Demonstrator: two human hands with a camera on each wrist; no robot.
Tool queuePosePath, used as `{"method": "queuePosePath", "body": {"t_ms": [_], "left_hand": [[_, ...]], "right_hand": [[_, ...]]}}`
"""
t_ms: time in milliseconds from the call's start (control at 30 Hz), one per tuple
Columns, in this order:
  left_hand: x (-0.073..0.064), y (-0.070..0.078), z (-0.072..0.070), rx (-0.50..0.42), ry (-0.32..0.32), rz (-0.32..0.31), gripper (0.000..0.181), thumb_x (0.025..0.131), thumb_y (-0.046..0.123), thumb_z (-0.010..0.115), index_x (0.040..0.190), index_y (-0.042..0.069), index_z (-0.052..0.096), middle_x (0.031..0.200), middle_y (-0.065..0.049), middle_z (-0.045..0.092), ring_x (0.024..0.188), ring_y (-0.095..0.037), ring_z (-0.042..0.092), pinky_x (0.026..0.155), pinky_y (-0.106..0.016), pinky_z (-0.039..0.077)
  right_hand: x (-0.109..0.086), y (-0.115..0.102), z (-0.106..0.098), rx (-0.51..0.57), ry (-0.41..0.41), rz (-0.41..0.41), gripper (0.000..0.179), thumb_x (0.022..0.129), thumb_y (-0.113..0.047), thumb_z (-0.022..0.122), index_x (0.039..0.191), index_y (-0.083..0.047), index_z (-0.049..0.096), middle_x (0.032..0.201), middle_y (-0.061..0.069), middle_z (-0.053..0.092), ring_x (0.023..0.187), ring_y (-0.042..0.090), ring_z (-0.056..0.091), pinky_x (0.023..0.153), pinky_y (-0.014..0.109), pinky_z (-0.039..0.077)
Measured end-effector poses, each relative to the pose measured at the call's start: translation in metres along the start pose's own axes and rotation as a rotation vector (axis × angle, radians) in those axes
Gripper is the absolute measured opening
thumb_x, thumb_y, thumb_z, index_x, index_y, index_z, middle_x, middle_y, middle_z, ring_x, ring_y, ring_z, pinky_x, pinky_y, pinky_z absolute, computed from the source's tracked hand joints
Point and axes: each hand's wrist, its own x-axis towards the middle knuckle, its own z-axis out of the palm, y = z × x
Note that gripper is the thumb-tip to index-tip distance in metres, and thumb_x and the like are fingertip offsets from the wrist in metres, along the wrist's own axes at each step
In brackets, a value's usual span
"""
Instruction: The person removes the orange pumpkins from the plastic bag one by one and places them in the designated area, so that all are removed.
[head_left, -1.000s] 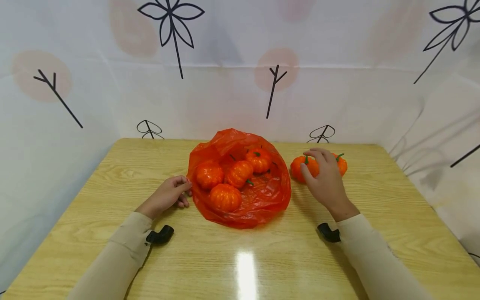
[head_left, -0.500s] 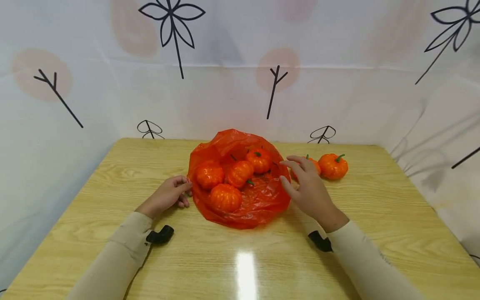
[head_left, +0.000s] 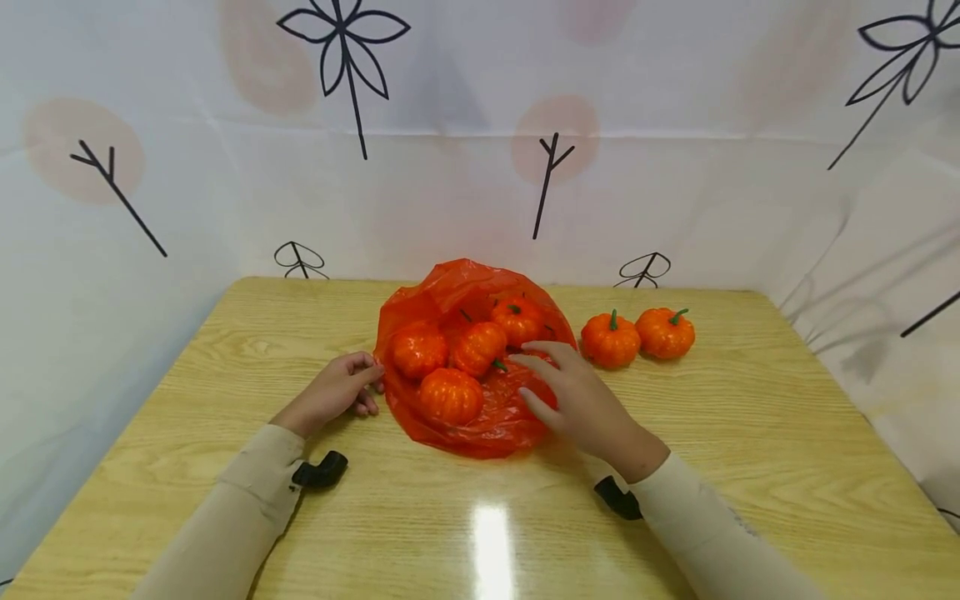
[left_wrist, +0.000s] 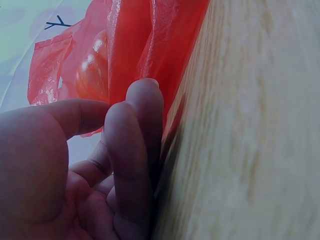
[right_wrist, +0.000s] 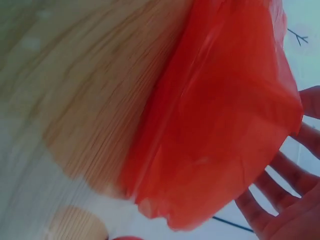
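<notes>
A red plastic bag (head_left: pixel 517 417) lies spread wide on the table with several small orange pumpkins (head_left: pixel 451 396) in it. At its left rim my left hand (head_left: pixel 337 387) pinches the film between thumb and fingertips, as the left wrist view of the bag (left_wrist: pixel 170 45) also shows. My right hand (head_left: pixel 581 404) reaches over the bag's right side, fingers spread and holding nothing. In the right wrist view those fingers (right_wrist: pixel 287 172) pass behind the rim of the bag (right_wrist: pixel 220 130). Two more pumpkins, one (head_left: pixel 611 340) beside the other (head_left: pixel 666 333), sit right of the bag.
The wooden table (head_left: pixel 405 533) ends at a white patterned cloth (head_left: pixel 442 192) hung behind it and along both sides. A black curved piece is fixed at each cuff, one at the left (head_left: pixel 320 472), one at the right (head_left: pixel 618 498).
My right hand has moved left from above the two loose pumpkins to over the bag's right side, uncovering both. The left hand and the bag have stayed in place.
</notes>
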Motion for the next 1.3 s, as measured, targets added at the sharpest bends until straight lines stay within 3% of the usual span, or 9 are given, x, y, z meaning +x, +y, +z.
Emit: {"method": "queuePosePath", "body": {"t_ms": [400, 900, 1300], "left_hand": [[0.0, 0.0, 0.001, 0.004, 0.007, 0.005, 0.028, 0.107, 0.03, 0.05, 0.103, 0.003, 0.055, 0.093, -0.007, 0.059, 0.063, -0.014, 0.066, 0.059, -0.02, 0.054], [0.0, -0.002, 0.002, -0.001, 0.003, 0.002, 0.027, 0.106, 0.03, 0.05, 0.103, 0.003, 0.055, 0.093, -0.008, 0.06, 0.063, -0.014, 0.065, 0.058, -0.021, 0.055], [0.002, -0.004, 0.0, -0.005, 0.016, -0.004, 0.027, 0.106, 0.031, 0.051, 0.104, 0.005, 0.055, 0.094, -0.007, 0.061, 0.064, -0.016, 0.066, 0.058, -0.021, 0.055]], "right_hand": [[0.011, -0.017, 0.01, 0.014, -0.055, -0.035, 0.044, 0.093, -0.019, 0.072, 0.136, -0.016, 0.062, 0.137, 0.005, 0.055, 0.129, 0.023, 0.05, 0.108, 0.044, 0.048], [0.012, -0.026, 0.021, 0.011, -0.144, -0.103, 0.049, 0.094, -0.02, 0.071, 0.141, -0.021, 0.057, 0.139, 0.005, 0.055, 0.131, 0.025, 0.052, 0.109, 0.045, 0.047], [0.028, -0.037, 0.026, -0.022, -0.171, -0.216, 0.048, 0.097, -0.02, 0.067, 0.143, -0.021, 0.055, 0.14, 0.006, 0.056, 0.13, 0.024, 0.054, 0.107, 0.045, 0.049]]}}
